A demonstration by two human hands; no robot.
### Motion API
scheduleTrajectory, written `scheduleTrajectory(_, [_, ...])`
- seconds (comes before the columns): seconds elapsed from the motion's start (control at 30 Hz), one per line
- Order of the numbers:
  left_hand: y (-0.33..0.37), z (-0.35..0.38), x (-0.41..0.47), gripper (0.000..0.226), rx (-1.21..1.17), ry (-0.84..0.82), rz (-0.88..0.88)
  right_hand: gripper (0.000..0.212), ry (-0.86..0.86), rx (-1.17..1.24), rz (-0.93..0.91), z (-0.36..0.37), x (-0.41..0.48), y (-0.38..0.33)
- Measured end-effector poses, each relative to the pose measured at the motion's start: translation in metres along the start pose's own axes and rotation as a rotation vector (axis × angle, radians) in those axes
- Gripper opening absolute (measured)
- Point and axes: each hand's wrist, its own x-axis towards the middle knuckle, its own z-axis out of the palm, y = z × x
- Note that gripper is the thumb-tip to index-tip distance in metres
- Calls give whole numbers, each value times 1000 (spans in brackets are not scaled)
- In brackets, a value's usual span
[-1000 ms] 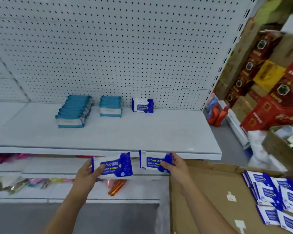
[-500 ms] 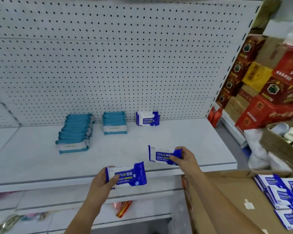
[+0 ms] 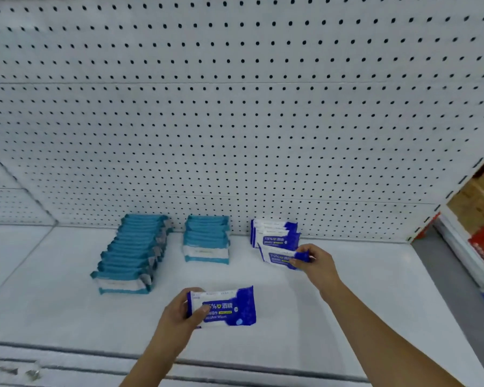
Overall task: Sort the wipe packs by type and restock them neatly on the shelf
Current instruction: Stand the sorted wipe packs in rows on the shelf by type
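White shelf (image 3: pixel 375 289); left fingers (image 3: pixel 195 291) around near pack (image 3: pixel 229 305); right fingers (image 3: pixel 305 250) around far pack (image 3: pixel 280 257).

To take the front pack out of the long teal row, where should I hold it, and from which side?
Probably pinch the front teal pack by its two short ends, coming from the front of the shelf. It leans on the row behind, so its back is covered, while its front face and both ends show free.

On the shelf (image 3: pixel 347 303), three rows stand along the far pegboard (image 3: pixel 235 121): long row (image 3: pixel 132 255) left, short row (image 3: pixel 206 241) middle, alcohol-wipe row (image 3: pixel 274 233) right. The right hand (image 3: pixel 316 261) holds the far pack (image 3: pixel 277 256) just before that last row; the left hand (image 3: pixel 179 314) holds the near pack (image 3: pixel 227 305) nearer, further left.
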Motion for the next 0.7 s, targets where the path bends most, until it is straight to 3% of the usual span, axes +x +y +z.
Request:
scheduleTrajectory(0.33, [23,36,55,25,2,-79,-47,28,143,-153,-45,14,70,18])
scheduleTrajectory(0.47, [20,48,66,26,44,-150,-56,35,233,-171,-84,24,70,12])
scheduleTrajectory(0.7, [17,65,81,26,82,-213,-50,59,207,-69,-62,37,70,19])
